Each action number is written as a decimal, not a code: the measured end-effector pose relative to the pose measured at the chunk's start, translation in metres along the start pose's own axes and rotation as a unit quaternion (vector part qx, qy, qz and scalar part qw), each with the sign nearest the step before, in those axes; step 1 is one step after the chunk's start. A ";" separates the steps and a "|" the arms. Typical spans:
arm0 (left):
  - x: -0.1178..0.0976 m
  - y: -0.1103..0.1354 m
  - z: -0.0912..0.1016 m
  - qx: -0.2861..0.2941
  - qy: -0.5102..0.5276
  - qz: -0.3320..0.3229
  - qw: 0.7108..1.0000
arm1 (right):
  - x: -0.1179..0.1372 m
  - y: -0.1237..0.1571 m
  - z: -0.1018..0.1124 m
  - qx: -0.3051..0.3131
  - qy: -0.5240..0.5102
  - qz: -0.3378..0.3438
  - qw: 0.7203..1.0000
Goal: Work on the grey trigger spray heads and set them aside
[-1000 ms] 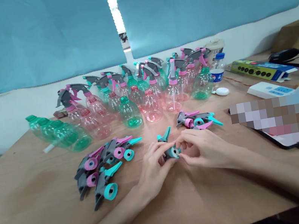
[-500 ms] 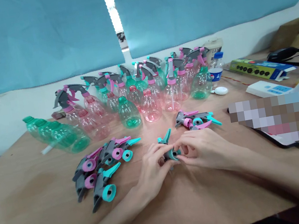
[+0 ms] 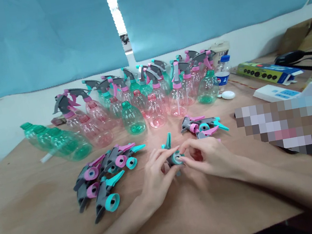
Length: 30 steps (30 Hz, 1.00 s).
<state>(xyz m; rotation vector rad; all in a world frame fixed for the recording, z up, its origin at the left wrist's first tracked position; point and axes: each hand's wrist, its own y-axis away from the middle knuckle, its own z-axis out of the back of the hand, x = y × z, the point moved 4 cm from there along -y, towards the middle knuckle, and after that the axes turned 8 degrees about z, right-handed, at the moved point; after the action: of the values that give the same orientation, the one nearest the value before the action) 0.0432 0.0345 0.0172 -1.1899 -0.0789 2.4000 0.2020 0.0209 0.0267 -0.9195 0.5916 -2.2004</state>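
Note:
Near the middle of the table, my left hand (image 3: pixel 155 175) is closed around a grey and teal spray trigger head (image 3: pixel 176 157). Its teal lever points up and its round collar opening faces me. My right hand (image 3: pixel 210 157) pinches at the right edge of that collar with thumb and index finger. Whether a small part sits between those fingertips is hidden. Left of my hands lies a group of loose trigger heads (image 3: pixel 112 202) with pink or teal collars. A smaller group of trigger heads (image 3: pixel 202 126) lies just beyond my right hand.
Pink and green bottles (image 3: pixel 156 111), many with trigger heads fitted, stand in rows along the wall. Green bottles (image 3: pixel 70 143) lean or lie at the left. On the right are a blurred-out flat object (image 3: pixel 280 128), a power strip (image 3: pixel 277 92), a box (image 3: pixel 268 72) and a cable.
The collar has turned more toward me and its opening shows better. My right fingertips have moved from around the collar to its right edge. The view has shifted slightly.

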 end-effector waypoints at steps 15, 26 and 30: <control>0.002 0.001 0.001 0.002 0.031 0.008 0.999 | 0.000 0.002 -0.004 0.012 -0.047 0.056 0.997; 0.005 0.004 0.002 -0.005 0.022 0.017 1.000 | 0.007 0.005 -0.007 0.017 -0.020 0.060 0.998; 0.003 0.005 0.003 -0.018 -0.001 -0.002 1.000 | 0.009 0.008 -0.008 0.001 0.008 0.078 0.997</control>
<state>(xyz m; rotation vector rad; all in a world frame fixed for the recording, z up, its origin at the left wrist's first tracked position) 0.0378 0.0320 0.0155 -1.2030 -0.1260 2.4060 0.1946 0.0102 0.0205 -0.8272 0.6463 -2.0701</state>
